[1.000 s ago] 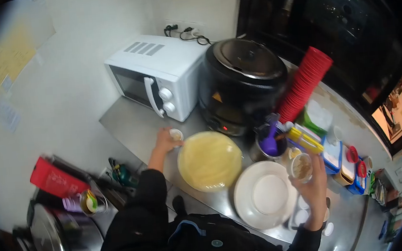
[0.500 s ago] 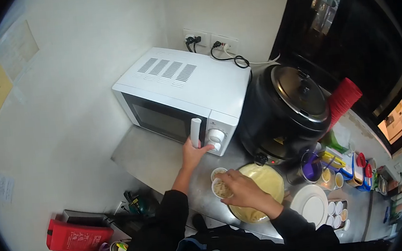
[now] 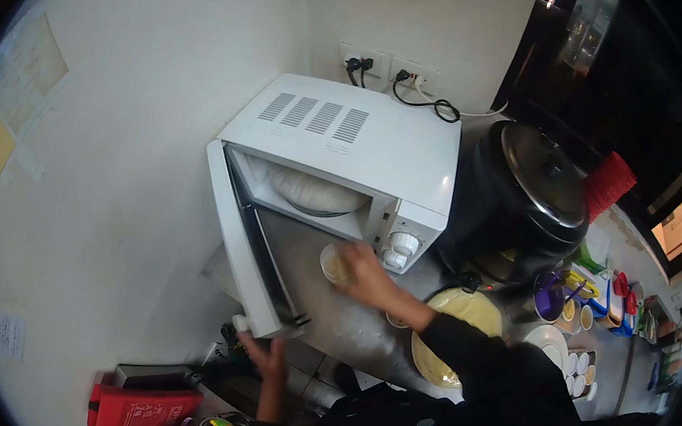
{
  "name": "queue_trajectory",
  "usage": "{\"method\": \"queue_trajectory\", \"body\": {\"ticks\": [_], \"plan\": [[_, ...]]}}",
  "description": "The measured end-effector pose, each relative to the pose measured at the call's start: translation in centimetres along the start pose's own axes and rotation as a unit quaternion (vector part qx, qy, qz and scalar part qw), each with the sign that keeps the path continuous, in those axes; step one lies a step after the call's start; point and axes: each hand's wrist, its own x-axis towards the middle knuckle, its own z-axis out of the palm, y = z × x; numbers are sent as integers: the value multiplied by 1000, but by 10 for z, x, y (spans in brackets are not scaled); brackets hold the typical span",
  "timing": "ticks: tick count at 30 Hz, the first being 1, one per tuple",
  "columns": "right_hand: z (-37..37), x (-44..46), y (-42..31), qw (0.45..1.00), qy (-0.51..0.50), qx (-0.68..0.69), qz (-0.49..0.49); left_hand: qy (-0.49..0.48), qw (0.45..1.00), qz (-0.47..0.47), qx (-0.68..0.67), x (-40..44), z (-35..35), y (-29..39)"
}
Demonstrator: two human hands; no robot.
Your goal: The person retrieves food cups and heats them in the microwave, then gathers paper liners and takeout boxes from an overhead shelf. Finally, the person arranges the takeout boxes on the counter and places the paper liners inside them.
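A white microwave [image 3: 368, 154] stands with its door [image 3: 238, 246] swung wide. Inside it, a bulky pale, wrapped-looking bundle [image 3: 315, 191] rests on the turntable. My right hand [image 3: 367, 276] grips a small white cup [image 3: 332, 264] with beige contents, just in front of the microwave's opening. At the free edge of the door, beside the end of the white handle [image 3: 241, 324], my left hand [image 3: 269, 361] has its fingers apart. Whether it touches the handle is hard to tell. A second small cup [image 3: 396, 319] is partly hidden beneath my right forearm, near a round yellow-covered container [image 3: 468, 315].
Right of the microwave is a black soup kettle [image 3: 511, 206] with a metal lid. Red stacked cups [image 3: 608, 185], a white plate [image 3: 549, 343] and a tray of small white cups [image 3: 578, 375] sit farther right. A red box [image 3: 143, 407] is at lower left.
The microwave door has swung open to the left, and my left hand has moved left and down with it. My right hand has lifted one cup from the counter towards the opening.
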Motion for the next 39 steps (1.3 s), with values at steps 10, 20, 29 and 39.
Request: {"method": "queue_trajectory", "body": {"ticks": [10, 20, 29, 39], "plan": [[63, 61, -15, 996, -84, -29, 20, -28, 974, -94, 203, 32, -105, 45], [88, -2, -12, 978, -175, 86, -79, -41, 907, -198, 370, 2, -92, 14], [39, 192, 53, 943, 103, -273, 163, -182, 890, -10, 418, 32, 3, 12], [28, 232, 95, 929, 17, -291, 230, -157, 906, 15, 393, 65, 28, -33]]}}
